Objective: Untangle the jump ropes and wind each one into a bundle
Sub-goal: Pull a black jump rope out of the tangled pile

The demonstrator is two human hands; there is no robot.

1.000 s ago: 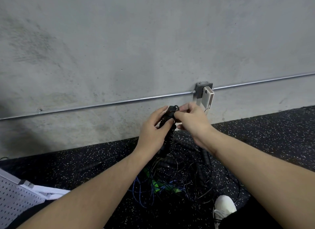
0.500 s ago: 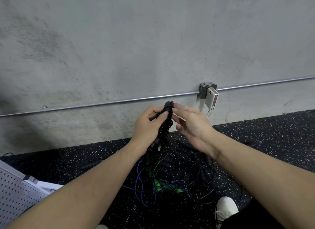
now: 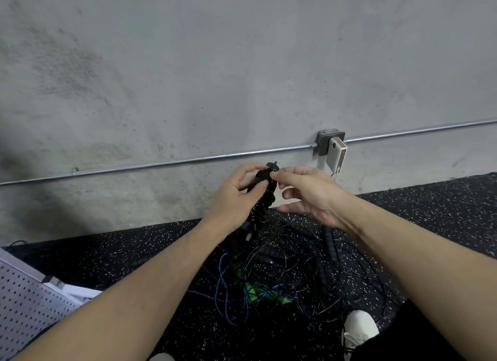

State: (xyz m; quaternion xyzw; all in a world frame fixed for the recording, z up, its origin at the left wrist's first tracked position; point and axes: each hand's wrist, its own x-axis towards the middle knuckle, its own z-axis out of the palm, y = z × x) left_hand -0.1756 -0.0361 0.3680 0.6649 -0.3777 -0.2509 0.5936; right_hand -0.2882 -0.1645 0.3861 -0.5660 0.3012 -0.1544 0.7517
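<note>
One speckled black floor (image 3: 430, 212), concrete wall (image 3: 215, 64)

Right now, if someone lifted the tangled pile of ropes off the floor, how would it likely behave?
The tangled pile would probably come up floppy: its thin cords lie in loose loops. It likely lifts as one clump, since black, blue and green strands cross each other. It looks light for its spread.
</note>
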